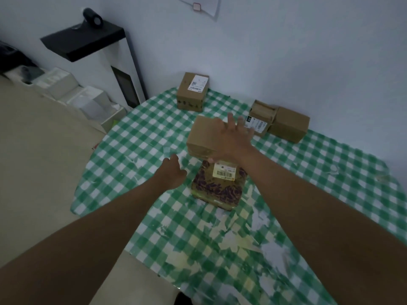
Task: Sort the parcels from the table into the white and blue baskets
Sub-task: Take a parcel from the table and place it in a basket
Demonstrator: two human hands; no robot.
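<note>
Two bare forearms over a worn checked tablecloth (286,194)
Right hand (231,137), fingers splayed wide, lies on a plain cardboard box (202,137) just behind the patterned parcel (218,188) (glossy wrap); left hand (174,172) beside it, fingers loosely curled, empty

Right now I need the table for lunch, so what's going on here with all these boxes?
A person is sorting parcels on the checked table. Their right hand lies spread over a plain brown box in the middle, thumb at its near edge. The left hand reaches in beside the patterned parcel just in front, holding nothing. Three more cardboard boxes sit by the wall. No basket is in view.
</note>
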